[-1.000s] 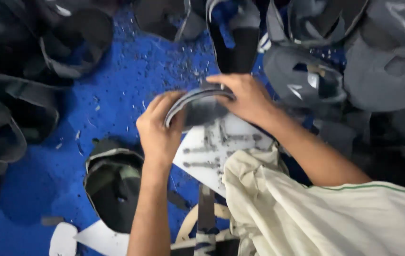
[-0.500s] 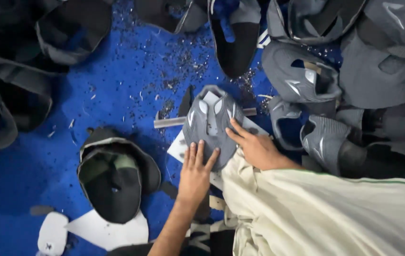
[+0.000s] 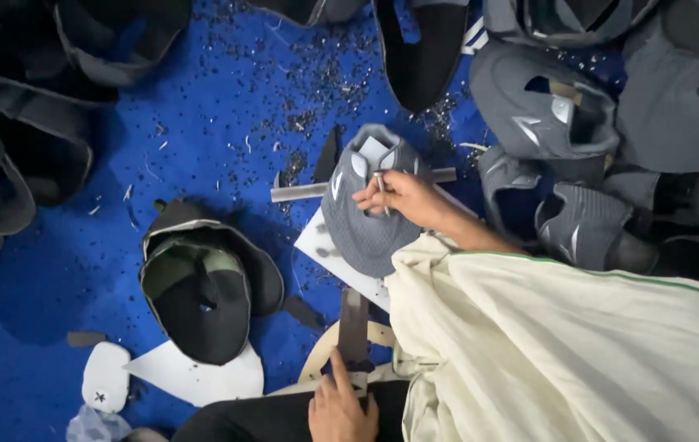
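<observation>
1. Grey shoe upper [image 3: 363,214] lies flat at the centre of the view, on a white board [image 3: 317,241] over the blue floor [image 3: 202,98], with a metal bar [image 3: 300,192] crossing under it from 9 o'clock to 3 o'clock.
2. Heaps of other grey uppers [image 3: 546,106] crowd the scene from 12 to 3 o'clock, and darker ones [image 3: 30,123] fill 9 to 11 o'clock; a black-and-green upper [image 3: 202,286] sits at 8 o'clock of the worked piece.
3. Right hand [image 3: 403,199] rests on the upper's 2 o'clock edge, fingers pinched around a thin metal tool [image 3: 381,190] with its tip on the material.
4. Left hand [image 3: 341,405] is at 6 o'clock, fingers lying on a dark upright strip [image 3: 354,327]; whether they are clenched around it I cannot tell.
5. The step in hand looks like marking or punching the upper near its opening. The next move likely calls for steady pressure on the tool while the piece stays flat on the board.
</observation>
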